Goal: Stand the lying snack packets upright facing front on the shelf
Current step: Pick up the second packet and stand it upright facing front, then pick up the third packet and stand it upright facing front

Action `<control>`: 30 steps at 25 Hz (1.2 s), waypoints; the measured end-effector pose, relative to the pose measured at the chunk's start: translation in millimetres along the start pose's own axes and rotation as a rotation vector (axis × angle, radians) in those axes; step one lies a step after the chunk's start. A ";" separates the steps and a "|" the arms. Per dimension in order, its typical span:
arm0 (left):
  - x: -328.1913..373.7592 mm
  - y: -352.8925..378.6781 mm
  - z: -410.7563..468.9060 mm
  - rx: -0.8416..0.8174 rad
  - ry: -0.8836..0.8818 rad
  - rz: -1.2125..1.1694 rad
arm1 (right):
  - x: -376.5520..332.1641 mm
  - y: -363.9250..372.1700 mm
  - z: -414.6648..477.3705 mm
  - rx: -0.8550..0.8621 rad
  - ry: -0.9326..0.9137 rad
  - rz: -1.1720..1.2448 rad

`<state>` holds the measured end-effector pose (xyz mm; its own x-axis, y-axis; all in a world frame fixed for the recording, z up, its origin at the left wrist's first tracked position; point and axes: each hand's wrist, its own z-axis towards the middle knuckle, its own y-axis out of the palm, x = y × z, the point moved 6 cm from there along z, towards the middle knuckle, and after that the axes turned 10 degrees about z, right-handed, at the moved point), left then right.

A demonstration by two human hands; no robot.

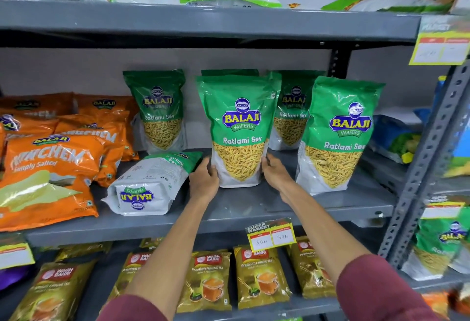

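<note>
A green Ratlami Sev packet stands upright, facing front, in the middle of the grey shelf. My left hand grips its lower left edge and my right hand grips its lower right edge. Another green packet lies flat to the left, back side up, its bottom end toward me. Three more green packets stand upright: one at the back left, one behind the held packet to the right, one at the front right.
Orange chips bags are piled at the shelf's left. A perforated steel upright bounds the right side. A price tag hangs off the shelf front. Tea packets fill the shelf below; white-green bags lie on the shelf above.
</note>
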<state>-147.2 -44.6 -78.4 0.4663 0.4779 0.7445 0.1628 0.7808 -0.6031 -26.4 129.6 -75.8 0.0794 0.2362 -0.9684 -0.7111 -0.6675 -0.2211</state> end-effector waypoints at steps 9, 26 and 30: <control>0.4 -6.1 -36.8 -0.021 0.040 0.003 | 6.7 -15.0 -37.0 -0.004 -0.064 -0.075; -10.1 -158.0 9.9 0.092 0.042 -0.317 | -94.3 137.2 -83.0 -0.078 -0.439 -0.144; -72.9 -171.3 27.4 -0.012 -0.166 0.173 | -61.8 178.8 -69.5 -0.259 0.154 0.015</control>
<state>-232.9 -202.2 -21.5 0.3388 0.6643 0.6663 0.1035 0.6776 -0.7281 -109.9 -53.4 -63.5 0.1895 0.1279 -0.9735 -0.5129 -0.8325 -0.2093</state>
